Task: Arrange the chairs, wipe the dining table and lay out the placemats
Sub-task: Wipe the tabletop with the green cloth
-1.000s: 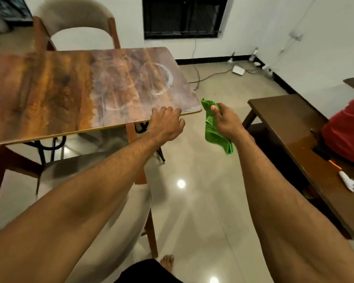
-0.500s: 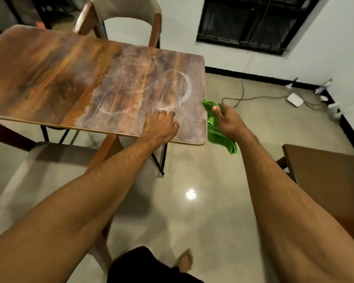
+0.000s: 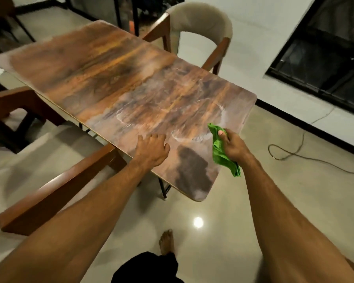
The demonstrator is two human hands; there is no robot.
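The wooden dining table [image 3: 114, 78] runs from the far left to the near middle, with pale ring smears on its near end. My left hand [image 3: 151, 149] rests on the top near its front edge, fingers loosely bent and holding nothing. My right hand [image 3: 232, 147] grips a bunched green cloth [image 3: 221, 154] just above the table's near right part. A cream-backed chair [image 3: 198, 19] stands at the far side. Another chair's wooden back rail [image 3: 55, 193] lies under my left forearm at the near side. No placemats are in view.
A dark-framed window [image 3: 325, 58] is low in the right wall. A cable [image 3: 290, 154] trails across the glossy tiled floor at right. My bare foot [image 3: 167, 242] stands on the floor below the table's near corner. Dark furniture legs stand at the back left.
My view has swung left and closer, so the table now lies diagonally. My right hand has carried the cloth from beside the table's end to over its top. The left hand stays on the table.
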